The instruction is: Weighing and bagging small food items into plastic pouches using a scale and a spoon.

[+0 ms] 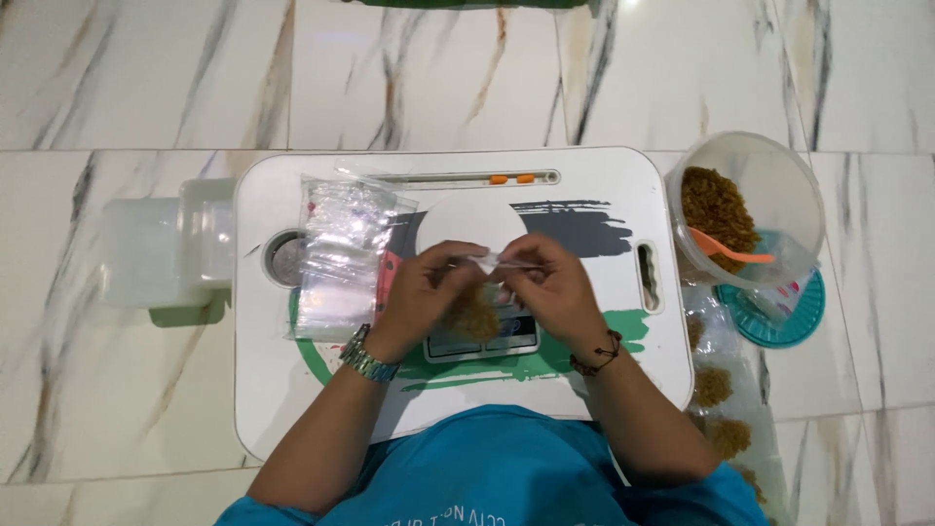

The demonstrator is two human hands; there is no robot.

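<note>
- Head view: left hand (421,292) and right hand (550,287) pinch the top of a small clear bag (477,310) of brown crumbs over the kitchen scale (482,336), at the tray's centre.
- Sealing looks underway; next calls for firm pressure along the strip.
- Empty bags (336,258) lie at nine o'clock, the tub (769,190) at two.

We see a small clear bag (474,310) of brown bits held over the scale (482,336), its top edge pinched between the left hand (424,292) and right hand (550,287). The scale's screen is hidden behind the bag and hands. A stack of empty clear bags (341,258) lies on the white tray (604,180), just left of the hands. Filled clear bags (716,390) of the same brown bits lie on the floor right of the tray, below the tub (750,205).
</note>
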